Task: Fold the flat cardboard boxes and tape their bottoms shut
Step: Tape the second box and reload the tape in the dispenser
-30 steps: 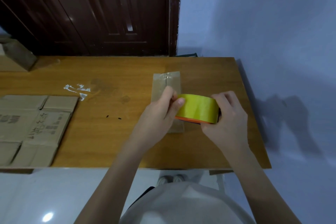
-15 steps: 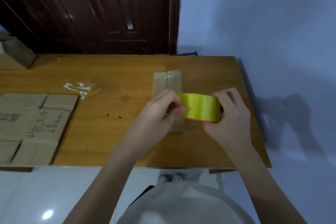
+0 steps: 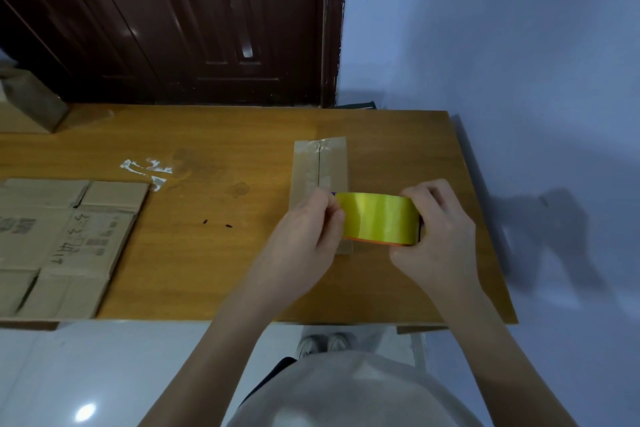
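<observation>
Tape roll [image 3: 379, 217]: one, yellow, held above the small folded box [image 3: 319, 170] near the desk's [image 3: 242, 288] right end. Right hand [image 3: 438, 230] wraps the roll's right side, fingers curled over the rim. Left hand [image 3: 308, 229] pinches at the roll's left edge, probably picking for the free tape end; can't see the end itself.

Handling, my read: roll is light and rigid, so a one-hand grip through or around the core is enough. The film is thin, glossy and sticky, so it'll likely fold onto itself if pulled slack. Keep tension and pull straight.

Box is light corrugated board, stiff along the panels and weak at the creases. It'll slide on the smooth desk, so pin it while taping. A seam runs down the middle with shiny tape already at the far end.

Counts:
- tape rolls: 1
- folded boxes on desk centre: 1
- flat cardboard [image 3: 65, 239] at left: a stack, count unclear
- another box [image 3: 27, 104] at far-left edge, partly cut off
- crumpled tape scraps [image 3: 147, 170]: a small cluster
</observation>
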Demonstrator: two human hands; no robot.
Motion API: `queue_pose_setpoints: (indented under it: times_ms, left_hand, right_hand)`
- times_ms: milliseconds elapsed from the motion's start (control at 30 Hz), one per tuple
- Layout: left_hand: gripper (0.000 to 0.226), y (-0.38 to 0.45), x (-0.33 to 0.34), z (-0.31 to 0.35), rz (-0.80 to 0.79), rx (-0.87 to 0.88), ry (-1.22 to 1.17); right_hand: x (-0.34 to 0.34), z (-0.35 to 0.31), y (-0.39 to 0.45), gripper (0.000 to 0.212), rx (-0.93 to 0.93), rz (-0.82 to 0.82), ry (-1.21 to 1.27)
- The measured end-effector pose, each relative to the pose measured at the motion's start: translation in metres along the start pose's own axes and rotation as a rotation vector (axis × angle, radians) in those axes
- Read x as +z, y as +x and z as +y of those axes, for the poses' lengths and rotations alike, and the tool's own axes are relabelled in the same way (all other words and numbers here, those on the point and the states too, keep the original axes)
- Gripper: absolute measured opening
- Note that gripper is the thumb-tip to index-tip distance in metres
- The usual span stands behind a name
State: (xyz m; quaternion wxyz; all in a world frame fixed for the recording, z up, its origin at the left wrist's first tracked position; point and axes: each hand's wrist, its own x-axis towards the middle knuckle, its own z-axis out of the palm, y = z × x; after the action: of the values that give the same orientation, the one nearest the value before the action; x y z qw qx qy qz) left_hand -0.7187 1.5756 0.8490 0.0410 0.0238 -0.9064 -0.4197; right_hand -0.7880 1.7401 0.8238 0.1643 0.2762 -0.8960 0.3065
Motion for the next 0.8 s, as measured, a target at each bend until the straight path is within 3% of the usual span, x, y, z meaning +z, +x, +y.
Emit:
queue_pose_setpoints:
  times_ms: [200, 400, 633, 800]
  left_hand:
    - [0.013, -0.002, 0.0, -0.003, -0.007, -0.008, -0.016]
    - [0.011, -0.002, 0.002, -0.012, 0.104, 0.069, 0.141]
    - [0.012, -0.003, -0.011, -0.025, 0.12, -0.047, 0.142]
    - [0.012, 0.0, -0.021, -0.026, 0.116, -0.106, -0.154]
  right_hand:
    - [0.004, 0.003, -0.001, 0.037, -0.018, -0.004, 0.001]
    - [0.011, 0.001, -0.001, 0.039, -0.016, 0.004, 0.024]
    - [0.017, 0.006, -0.007, 0.033, 0.025, 0.068, 0.132]
    - [0.015, 0.01, -0.007, 0.025, 0.051, 0.103, 0.225]
